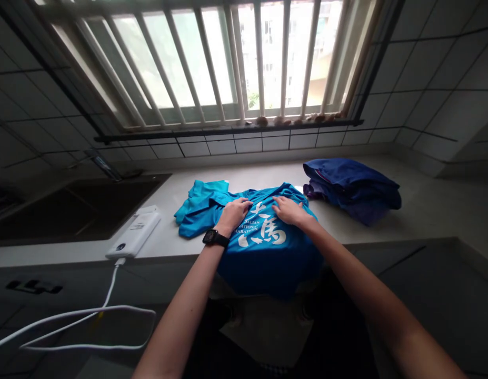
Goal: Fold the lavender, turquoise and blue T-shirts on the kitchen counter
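A blue T-shirt with white printed characters and lettering lies on the counter, its lower part hanging over the front edge. My left hand, a black watch on its wrist, rests on the cloth left of the print with its fingers laid out. On the upper right of the print lies my right hand, fingers apart, touching the fabric. The shirt is bunched along its top, and a lighter turquoise part spreads out at the left. Neither hand visibly grips a fold.
Folded dark blue and purple clothes sit to the right on the white counter. Left are a white power bank with a white cable trailing down, and a dark sink. A barred window is behind.
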{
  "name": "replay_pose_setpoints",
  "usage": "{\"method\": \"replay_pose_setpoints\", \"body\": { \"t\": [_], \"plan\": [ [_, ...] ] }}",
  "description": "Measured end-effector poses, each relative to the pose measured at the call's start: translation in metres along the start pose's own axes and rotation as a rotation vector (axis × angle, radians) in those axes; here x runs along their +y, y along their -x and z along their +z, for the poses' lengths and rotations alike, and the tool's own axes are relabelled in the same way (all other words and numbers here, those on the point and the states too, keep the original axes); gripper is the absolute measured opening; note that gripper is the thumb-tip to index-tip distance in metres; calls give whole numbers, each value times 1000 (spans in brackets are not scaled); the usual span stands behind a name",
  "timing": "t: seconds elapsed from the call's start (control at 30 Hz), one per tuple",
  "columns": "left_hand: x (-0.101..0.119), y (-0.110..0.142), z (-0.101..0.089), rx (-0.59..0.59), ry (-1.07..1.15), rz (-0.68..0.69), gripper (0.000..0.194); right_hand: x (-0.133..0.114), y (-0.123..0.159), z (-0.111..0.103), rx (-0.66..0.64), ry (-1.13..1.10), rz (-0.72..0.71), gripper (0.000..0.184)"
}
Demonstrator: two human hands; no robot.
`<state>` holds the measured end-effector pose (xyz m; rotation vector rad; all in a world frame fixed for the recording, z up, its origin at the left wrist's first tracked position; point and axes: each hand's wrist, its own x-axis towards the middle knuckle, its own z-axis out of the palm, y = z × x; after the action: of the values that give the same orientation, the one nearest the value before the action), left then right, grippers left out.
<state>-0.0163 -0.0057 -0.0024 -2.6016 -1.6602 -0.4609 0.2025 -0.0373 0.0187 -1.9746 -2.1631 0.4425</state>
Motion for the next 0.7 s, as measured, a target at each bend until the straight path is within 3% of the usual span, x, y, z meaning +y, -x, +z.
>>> {"method": "replay_pose_setpoints", "body": {
  "t": [0.1,0.23,0.37,0.43,0.53,0.7],
  "plan": [
    [3,-3,-5,-14,-47,-103,34,16,-4,-3,123,79,60,53],
    [1,-14,-25,-58,-49,-247,31,30,-10,-10,-5,134,49,54],
    [-6,-28,-39,-69,-59,-357,35,24,-26,-20,29,166,264,58],
    [-9,-32,-37,-114,-40,-295,36,17,-34,-19,85,189,318,56],
    [-12,-34,-21,-179,-1,-197,36,11,-43,-7,75,154,191,56],
    [-12,-38,5,-76,-98,-227,38,21,-54,9,17,82,103,62]
  ]
}}
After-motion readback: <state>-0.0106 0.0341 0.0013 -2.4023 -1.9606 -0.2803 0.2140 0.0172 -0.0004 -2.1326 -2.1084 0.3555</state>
